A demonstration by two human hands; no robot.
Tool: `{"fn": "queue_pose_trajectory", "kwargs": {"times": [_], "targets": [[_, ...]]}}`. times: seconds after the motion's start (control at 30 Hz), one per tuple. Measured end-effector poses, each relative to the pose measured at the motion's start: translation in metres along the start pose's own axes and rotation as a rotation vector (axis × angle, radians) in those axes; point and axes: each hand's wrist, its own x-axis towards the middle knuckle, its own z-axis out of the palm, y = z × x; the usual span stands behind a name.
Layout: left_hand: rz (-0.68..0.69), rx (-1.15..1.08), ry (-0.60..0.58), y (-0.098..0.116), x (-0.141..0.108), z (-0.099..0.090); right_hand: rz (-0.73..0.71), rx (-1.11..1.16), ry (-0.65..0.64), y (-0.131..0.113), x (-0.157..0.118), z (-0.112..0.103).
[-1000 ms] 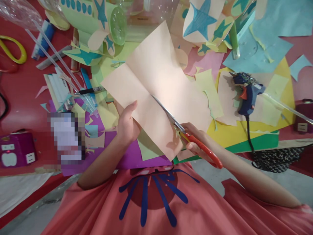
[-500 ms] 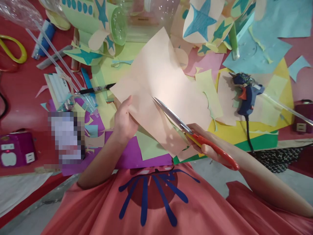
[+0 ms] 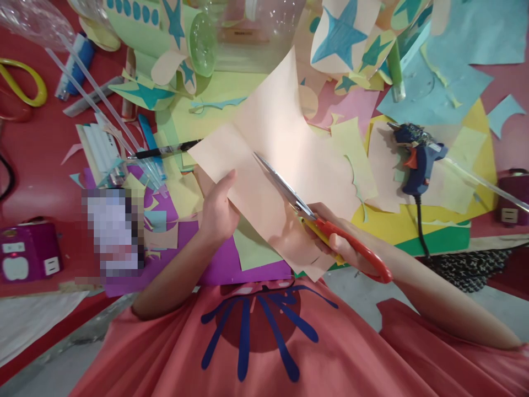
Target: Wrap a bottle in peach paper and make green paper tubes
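Note:
A peach sheet of paper [image 3: 273, 116] is held up over the table, bent along its middle. My left hand [image 3: 221, 207] grips its lower left edge, thumb on top and the fingers hidden underneath. My right hand [image 3: 336, 237] is wrapped round the handles of a pair of scissors [image 3: 303, 207], one red and one yellow. The scissor blades lie across the sheet, tip pointing up and left, and look nearly closed. Whether the lower blade is under the paper is hard to see. A black pen [image 3: 165, 149] lies just left of the sheet.
To the right lies a blue glue gun [image 3: 417, 160] with its cord. Green paper-covered bottle work [image 3: 165, 38] and a blue star cutout [image 3: 341, 33] stand at the back. A blurred phone-like object [image 3: 113, 231], paper scraps and yellow-handled scissors [image 3: 25, 82] are on the left.
The sheet has shifted slightly right and bent more. My left hand has moved a little right with it, while the scissors have moved slightly up and left.

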Motion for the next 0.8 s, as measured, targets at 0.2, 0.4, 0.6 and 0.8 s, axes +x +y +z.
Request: {"fn": "queue_pose_trajectory", "kwargs": {"times": [0.2, 0.4, 0.6, 0.8], "targets": [[0.006, 0.043, -0.057, -0.002, 0.002, -0.007, 0.042, 0.059, 0.002, -0.012, 0.004, 0.004], [0.011, 0.049, -0.089, -0.003, 0.002, -0.01, -0.006, 0.013, 0.075, 0.001, 0.007, 0.008], [-0.033, -0.053, -0.072, 0.0, -0.001, -0.005, -0.01, -0.024, 0.151, -0.002, 0.008, 0.013], [-0.055, -0.105, -0.017, 0.004, -0.005, 0.003, 0.028, -0.028, 0.175, -0.008, 0.008, 0.017]]}}
